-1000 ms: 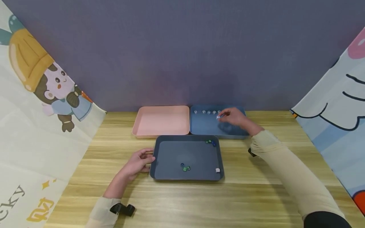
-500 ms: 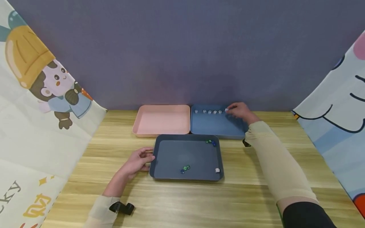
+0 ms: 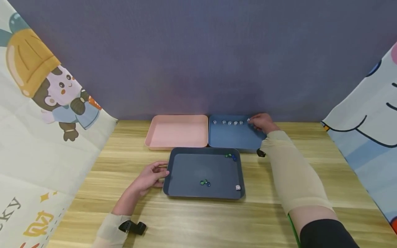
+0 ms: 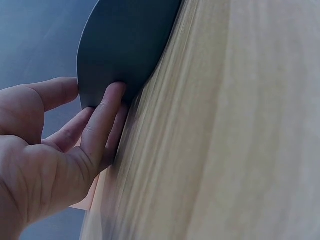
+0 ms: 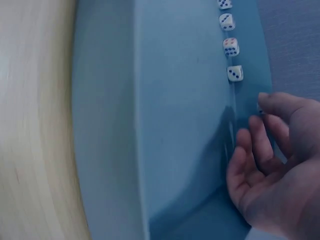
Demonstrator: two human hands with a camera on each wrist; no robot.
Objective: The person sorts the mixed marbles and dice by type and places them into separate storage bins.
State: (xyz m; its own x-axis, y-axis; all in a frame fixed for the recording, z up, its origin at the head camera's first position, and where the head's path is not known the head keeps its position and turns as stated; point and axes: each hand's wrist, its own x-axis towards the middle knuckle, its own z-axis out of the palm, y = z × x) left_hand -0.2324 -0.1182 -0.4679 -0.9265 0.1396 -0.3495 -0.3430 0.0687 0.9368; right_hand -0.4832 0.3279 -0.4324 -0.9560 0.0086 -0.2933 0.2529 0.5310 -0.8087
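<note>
My right hand [image 3: 263,123] pinches a white die [image 3: 248,120] between thumb and fingertips at the back right of the blue tray [image 3: 231,136]. In the right wrist view the thumb and fingers mostly hide that die. A row of several white dice [image 5: 231,47] runs along the tray's back side, left of the hand. My left hand [image 3: 150,178] holds the left side of the dark grey tray [image 3: 192,167], thumb at the rim and fingers against the outer wall [image 4: 120,45]. That tray contains one white die [image 3: 238,187] in its front right corner.
Green and blue marbles [image 3: 204,182] lie near the front middle of the grey tray, and more marbles [image 3: 230,156] sit in its back right corner. A pink tray [image 3: 176,131] stands left of the blue one. All rest on a wood-grain table [image 3: 192,220] before a grey-purple backdrop.
My right hand has carried its die rightward and back, to the right end of the row. The front marbles have rolled slightly within the grey tray. My left hand stays at the rim.
</note>
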